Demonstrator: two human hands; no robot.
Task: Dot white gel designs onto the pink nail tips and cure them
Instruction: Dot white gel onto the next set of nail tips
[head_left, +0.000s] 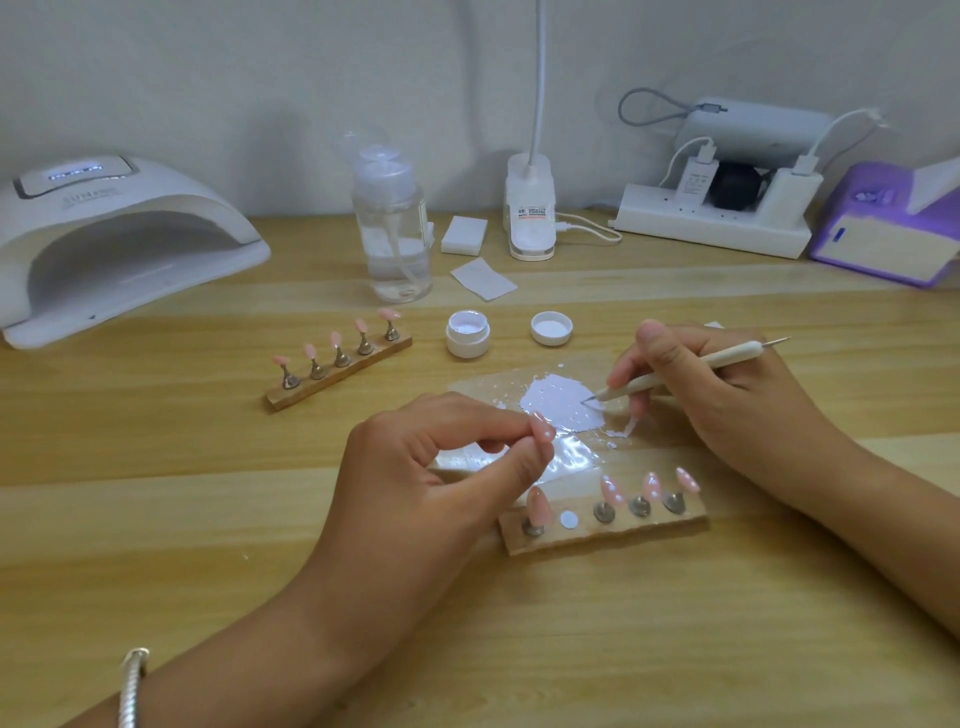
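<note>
Left fingers (493, 418) pinch nail tip (544, 431), right fingers (670, 349) grip dotting tool (693, 365), jar (467, 344) (white gel (467, 323))

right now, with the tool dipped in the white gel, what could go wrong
The left hand pinches a dotted nail tip; its fingers could smudge the dots. The tool in the right hand sits in a wide gel puddle and may pick up too much, making blobs. The left hand lies right beside the stand of dotted tips and could knock them.
</note>
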